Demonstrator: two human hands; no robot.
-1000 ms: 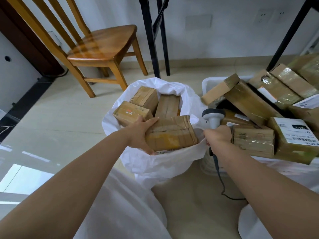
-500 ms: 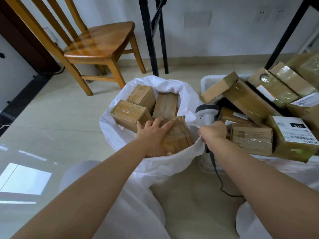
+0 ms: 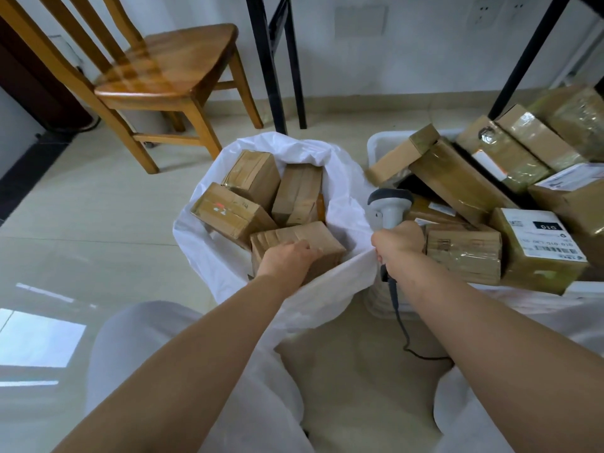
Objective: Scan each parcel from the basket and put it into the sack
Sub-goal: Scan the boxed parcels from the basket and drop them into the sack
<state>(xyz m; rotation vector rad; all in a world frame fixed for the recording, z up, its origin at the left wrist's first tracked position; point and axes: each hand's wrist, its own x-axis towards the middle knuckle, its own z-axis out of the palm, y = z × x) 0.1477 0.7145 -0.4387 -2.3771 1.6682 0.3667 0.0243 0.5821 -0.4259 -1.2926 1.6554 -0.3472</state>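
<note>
white sack (image 3: pixel 343 178): left hand (image 3: pixel 287 261) inside it, fingers curled onto taped cardboard parcel (image 3: pixel 294 240). right hand (image 3: pixel 398 241) beside the sack's rim, gripping barcode scanner (image 3: pixel 389 204).

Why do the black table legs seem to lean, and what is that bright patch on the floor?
Head view: the wide-angle lens splays the black table legs outward near the edges; the bright patch is light mirrored in glossy floor tiles; tape on the basket parcels glares, and everything looks slightly soft.
</note>
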